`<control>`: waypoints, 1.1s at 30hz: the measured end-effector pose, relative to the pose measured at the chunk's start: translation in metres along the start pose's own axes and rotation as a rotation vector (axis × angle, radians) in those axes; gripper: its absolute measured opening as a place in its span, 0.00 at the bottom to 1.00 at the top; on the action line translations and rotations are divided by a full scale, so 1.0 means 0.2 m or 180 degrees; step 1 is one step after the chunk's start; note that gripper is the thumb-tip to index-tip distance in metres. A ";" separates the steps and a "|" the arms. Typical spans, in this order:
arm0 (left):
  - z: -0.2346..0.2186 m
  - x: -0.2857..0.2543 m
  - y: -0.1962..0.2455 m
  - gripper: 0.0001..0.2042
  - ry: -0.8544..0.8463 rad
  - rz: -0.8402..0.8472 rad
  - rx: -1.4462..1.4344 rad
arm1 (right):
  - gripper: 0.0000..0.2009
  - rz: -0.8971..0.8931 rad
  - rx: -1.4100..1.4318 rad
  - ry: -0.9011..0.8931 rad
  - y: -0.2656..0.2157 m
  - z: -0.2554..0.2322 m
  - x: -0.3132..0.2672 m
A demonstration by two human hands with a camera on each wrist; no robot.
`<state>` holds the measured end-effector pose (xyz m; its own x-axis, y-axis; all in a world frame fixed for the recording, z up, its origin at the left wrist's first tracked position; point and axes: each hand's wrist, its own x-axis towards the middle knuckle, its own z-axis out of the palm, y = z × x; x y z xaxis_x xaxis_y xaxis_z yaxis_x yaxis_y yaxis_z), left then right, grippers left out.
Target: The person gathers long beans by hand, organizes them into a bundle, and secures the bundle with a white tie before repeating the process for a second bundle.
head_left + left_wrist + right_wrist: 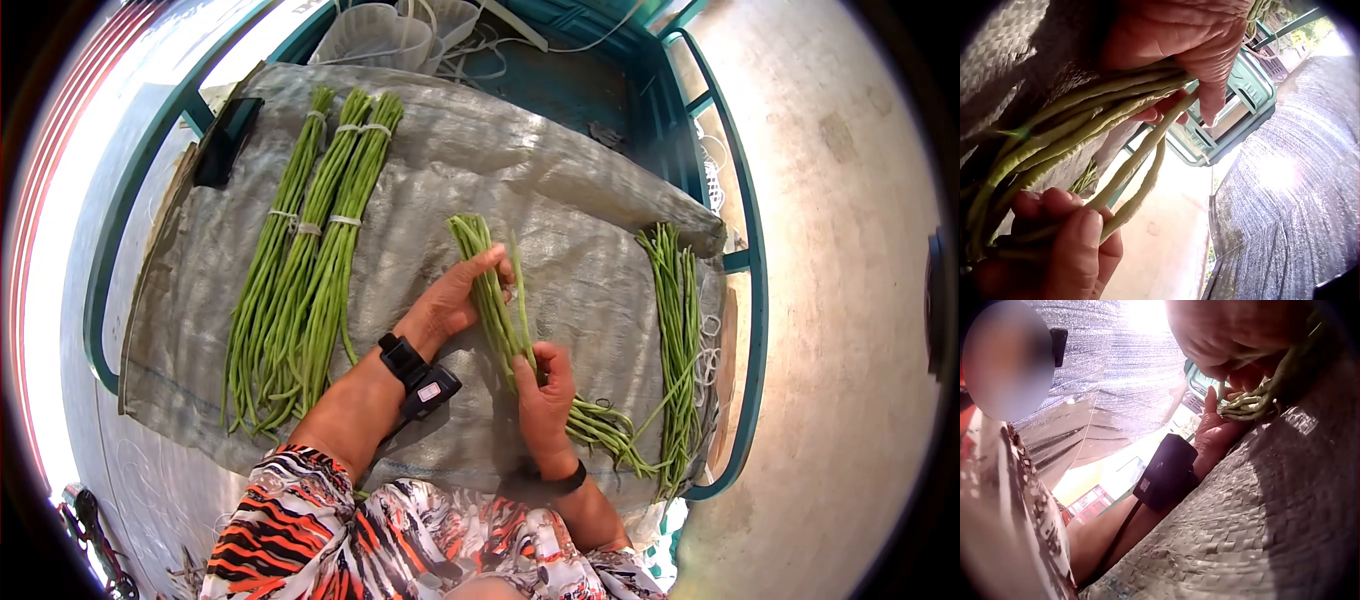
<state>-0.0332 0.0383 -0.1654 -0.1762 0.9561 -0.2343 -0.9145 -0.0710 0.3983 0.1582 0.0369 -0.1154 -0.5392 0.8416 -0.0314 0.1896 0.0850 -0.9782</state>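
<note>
My left hand (455,300) grips a bunch of long green beans (487,285) near its upper end, over the middle of the woven sheet (590,300). Lower on the bunch, the thumb and fingers of my right hand (547,405) pinch beans. One bean (519,290) stands apart from the rest between the two hands. In the left wrist view, two beans (1141,156) run from the right hand (1082,247) up to the left hand (1179,37). The bunch's lower ends spread over the sheet, toward the right.
Three long bean bundles (318,210), tied with pale bands, lie at the left. Loose beans (675,340) lie at the right, beside white string (707,355). A dark phone-like slab (228,140) rests at the upper left. Teal rails (752,350) border the sheet; white containers (375,38) stand behind.
</note>
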 end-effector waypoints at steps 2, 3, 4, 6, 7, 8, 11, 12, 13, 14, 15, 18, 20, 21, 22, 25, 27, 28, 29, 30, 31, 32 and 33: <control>0.00 0.00 0.00 0.10 -0.0236 -0.0009 -0.0183 | 0.07 0.0078 0.0001 0.0089 0.00 0.01 0.00; 0.01 0.01 0.00 0.10 -0.0104 0.0023 -0.0190 | 0.06 0.0116 -0.0001 0.0132 -0.01 0.01 0.00; 0.02 0.01 0.00 0.09 0.0027 0.0054 -0.0196 | 0.06 0.0288 0.0322 0.0272 -0.03 0.02 0.01; 0.02 0.02 0.00 0.08 0.0125 0.0049 -0.0264 | 0.07 0.0635 0.0966 0.0554 -0.09 0.02 0.01; 0.01 0.02 0.00 0.08 0.0092 0.0013 -0.0325 | 0.07 0.0478 0.0973 0.0637 -0.08 0.01 0.02; 0.00 0.03 -0.01 0.07 0.0058 -0.0023 -0.0385 | 0.07 0.0320 0.0980 0.0722 -0.06 0.00 0.03; -0.03 0.02 -0.01 0.10 0.0183 -0.0136 -0.0388 | 0.07 -0.0212 0.0801 0.0846 -0.03 -0.02 0.05; 0.00 0.02 0.00 0.11 0.0211 -0.0113 -0.0304 | 0.07 -0.0396 0.0707 0.0868 -0.02 -0.02 0.06; 0.02 0.01 0.00 0.13 0.0240 -0.0094 -0.0222 | 0.07 -0.0460 0.0437 0.0738 0.00 -0.03 0.06; 0.05 0.00 0.01 0.14 0.0269 -0.0075 -0.0138 | 0.07 -0.0521 0.0168 0.0607 0.02 -0.05 0.06; 0.06 0.00 0.01 0.15 0.0214 -0.0032 -0.0154 | 0.07 -0.0581 -0.0100 0.0472 0.02 -0.05 0.06; 0.07 -0.01 0.01 0.18 0.0066 0.0051 -0.0212 | 0.06 -0.0164 -0.0645 0.0237 -0.02 -0.04 0.05; 0.07 -0.02 0.01 0.18 -0.0019 0.0045 -0.0260 | 0.06 -0.0428 -0.0960 0.0301 0.00 -0.03 0.06; 0.07 -0.02 0.01 0.18 0.0029 0.0054 -0.0242 | 0.06 -0.0557 -0.1118 0.0329 0.01 -0.03 0.07; 0.08 -0.02 0.01 0.17 0.0078 0.0058 -0.0224 | 0.06 -0.0432 -0.1094 0.0333 0.00 -0.03 0.07; 0.05 -0.02 0.00 0.14 0.0055 0.0045 -0.0325 | 0.08 -0.0194 -0.1123 0.0302 -0.02 -0.04 0.09; 0.03 -0.01 0.00 0.11 -0.0010 0.0051 -0.0400 | 0.08 -0.0194 -0.1288 0.0221 -0.02 -0.07 0.10; 0.04 -0.01 0.00 0.09 -0.0044 0.0062 -0.0411 | 0.07 -0.0286 -0.1357 0.0208 -0.02 -0.06 0.10; 0.04 -0.01 0.00 0.08 -0.0084 0.0061 -0.0418 | 0.07 -0.0375 -0.1425 0.0208 -0.02 -0.06 0.10; 0.04 -0.01 0.00 0.07 -0.0090 0.0067 -0.0433 | 0.06 -0.0463 -0.1513 0.0252 -0.03 -0.07 0.10; 0.03 0.00 0.00 0.06 -0.0124 0.0043 -0.0458 | 0.06 -0.0537 -0.1644 0.0166 -0.03 -0.09 0.10; 0.03 0.00 -0.01 0.06 -0.0173 -0.0003 -0.0490 | 0.06 -0.0598 -0.1791 0.0101 -0.02 -0.09 0.11; 0.03 0.02 -0.01 0.07 -0.0208 0.0009 -0.0545 | 0.06 -0.0652 -0.1937 0.0035 -0.01 -0.10 0.11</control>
<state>-0.0289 0.0432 -0.1615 -0.1600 0.9718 -0.1731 -0.9636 -0.1158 0.2408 0.1632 0.0657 -0.1095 -0.6059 0.7814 0.1490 0.5173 0.5293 -0.6725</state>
